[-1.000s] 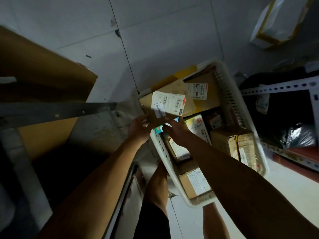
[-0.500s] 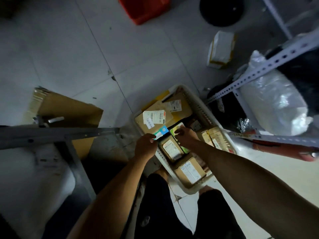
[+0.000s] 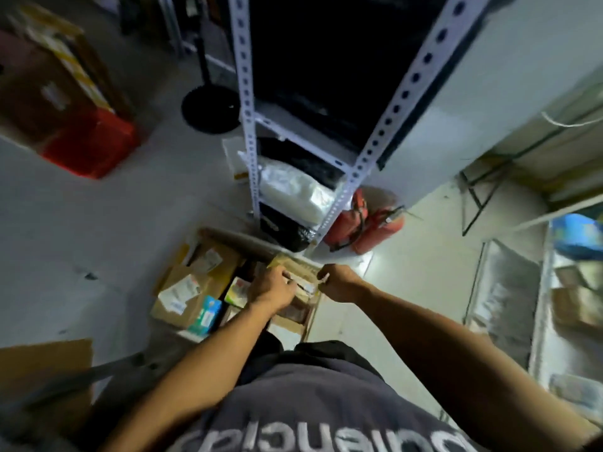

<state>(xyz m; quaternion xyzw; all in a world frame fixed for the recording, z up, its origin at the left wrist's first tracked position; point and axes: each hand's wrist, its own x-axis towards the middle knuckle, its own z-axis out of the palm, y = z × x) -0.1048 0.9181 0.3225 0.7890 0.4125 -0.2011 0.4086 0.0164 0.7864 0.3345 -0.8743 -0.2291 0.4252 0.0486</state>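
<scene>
Both hands hold a small brown parcel [image 3: 298, 272] with a white label in front of my body, above the right end of a white basket [image 3: 228, 238] on the floor. My left hand [image 3: 272, 288] grips the parcel's left side with curled fingers. Its right end is held by my right hand [image 3: 337, 283], closed like a fist. The basket contains several cardboard parcels, among them a large labelled box [image 3: 182, 295] and a small blue box [image 3: 205, 314]. The view is blurred by motion.
A white metal rack [image 3: 248, 125] stands just beyond the basket, with bagged goods on its low shelves. Two red fire extinguishers [image 3: 368, 230] lie beside it. A red crate [image 3: 91, 141] sits far left, flat cardboard [image 3: 42, 363] lower left, and shelving with parcels [image 3: 571, 305] on the right.
The view has risen and swung up toward the rack. Both hands have left the parcels inside the basket and now hold a small parcel up above its right end.
</scene>
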